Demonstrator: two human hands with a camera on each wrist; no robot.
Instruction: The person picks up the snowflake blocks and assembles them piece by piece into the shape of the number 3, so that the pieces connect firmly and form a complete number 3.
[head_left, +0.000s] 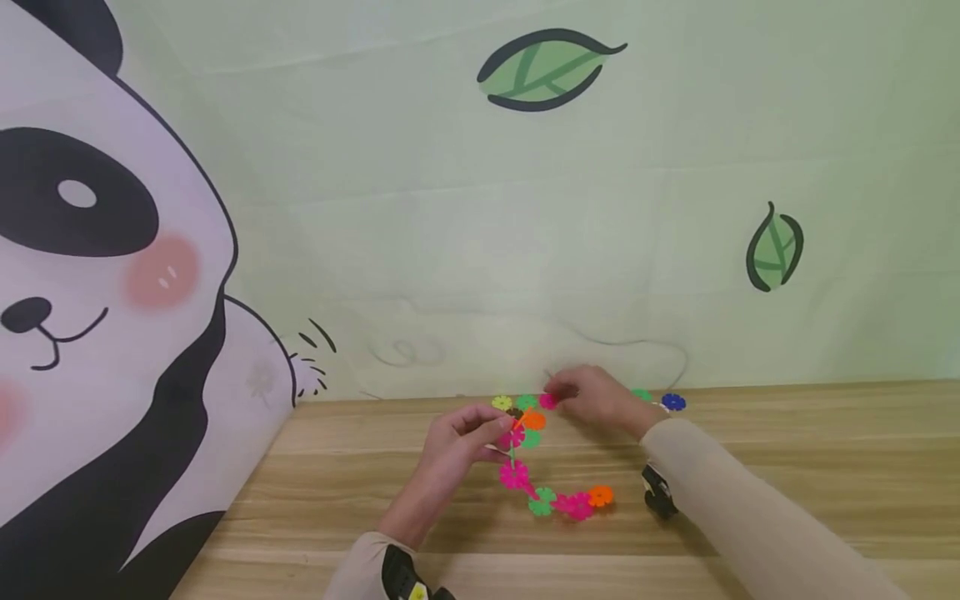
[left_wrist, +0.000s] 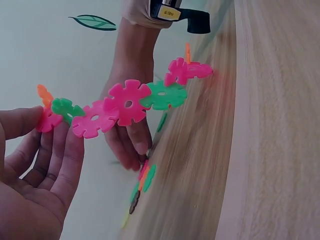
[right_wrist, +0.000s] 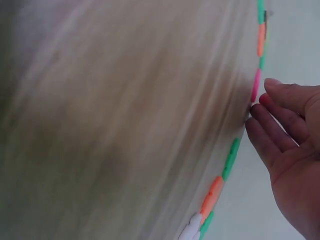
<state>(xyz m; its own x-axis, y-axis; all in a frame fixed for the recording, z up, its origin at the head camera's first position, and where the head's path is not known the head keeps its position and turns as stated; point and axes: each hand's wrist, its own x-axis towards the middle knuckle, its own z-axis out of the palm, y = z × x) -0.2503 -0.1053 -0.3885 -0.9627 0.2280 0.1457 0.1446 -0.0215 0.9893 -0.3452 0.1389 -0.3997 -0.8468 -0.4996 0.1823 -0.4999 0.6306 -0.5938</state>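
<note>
My left hand (left_wrist: 47, 165) pinches one end of a chain of interlocking flower-shaped plastic discs (left_wrist: 129, 102) between thumb and fingers. Pink and green discs make up most of the chain, with an orange one at each end. Its far end stretches out over the table in the left wrist view. Over at the table's back edge, my right hand (head_left: 600, 398) reaches down with fingers fairly straight. Its fingertips are right at a loose pink disc (right_wrist: 256, 85), with the thumb apart from the fingers.
Loose discs lie along the back of the wooden table (head_left: 337, 483), including a yellow disc (head_left: 502, 402) and a blue disc (head_left: 674, 402). In the right wrist view a white disc (right_wrist: 190, 229) and an orange disc (right_wrist: 212, 194) lie there too. Behind hangs a printed cloth (head_left: 420, 217).
</note>
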